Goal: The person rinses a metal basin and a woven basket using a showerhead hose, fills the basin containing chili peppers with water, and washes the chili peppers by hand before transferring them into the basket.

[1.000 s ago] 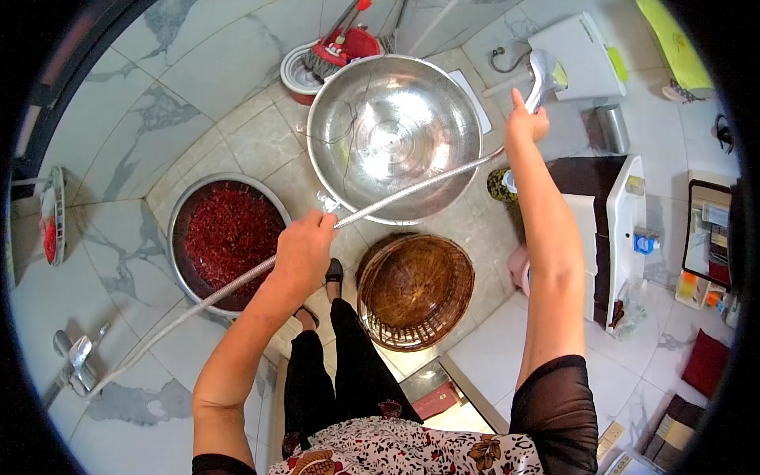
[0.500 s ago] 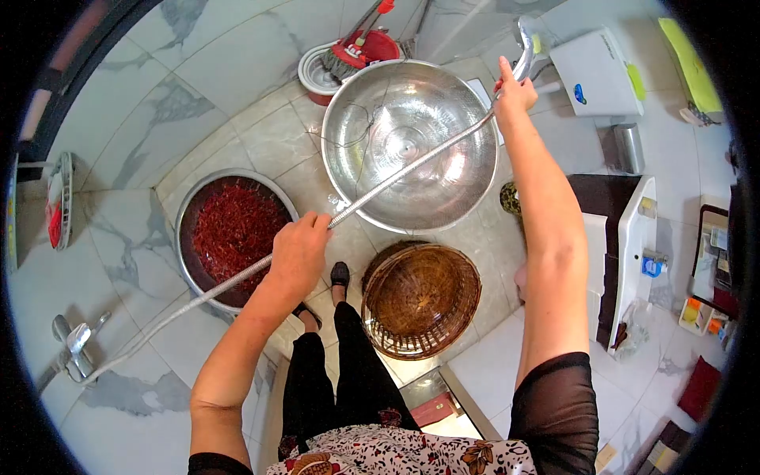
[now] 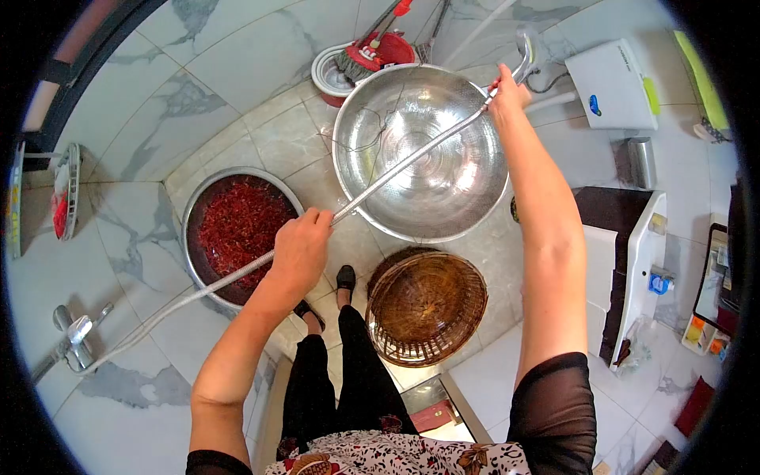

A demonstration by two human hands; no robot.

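Note:
My left hand (image 3: 304, 244) is closed around the middle of a silver shower hose (image 3: 408, 161). My right hand (image 3: 508, 93), at the far end, grips the hose near the shower head (image 3: 524, 54), fingers wrapped round it. The hose slants from a wall tap (image 3: 79, 331) at lower left up to the shower head, taut between my hands. Beneath it is a large perforated metal basin (image 3: 372, 214), with a thin dark wire or cord visible across it. A smaller metal basin (image 3: 192, 255) of dark red shreds (image 3: 237, 226) stands left of my left hand.
A brown woven basket (image 3: 427, 309) stands on the tiled floor near my feet. Behind the large basin are a mop (image 3: 366, 55) and its bucket (image 3: 328, 73). At right are a white wall cistern (image 3: 611, 85) and a white cabinet (image 3: 640, 277).
The view has shifted slightly, so the room appears a little lower and to the right. My right hand's upper fingers have lowered against the shower handle. Both hands keep their hold.

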